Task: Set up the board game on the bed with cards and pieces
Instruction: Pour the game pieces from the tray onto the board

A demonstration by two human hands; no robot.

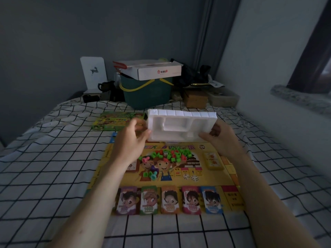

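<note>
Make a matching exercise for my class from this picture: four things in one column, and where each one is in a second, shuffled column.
Things:
1. white foam tray
2. dice
3. money stacks
4. green game box

Places:
A. in a row along the near edge of the game board
B. held above the board by the left hand and right hand
C. on the checked sheet beyond the board
D. on the board's middle picture

Pairs: 1-B, 2-D, 3-A, 4-C
</note>
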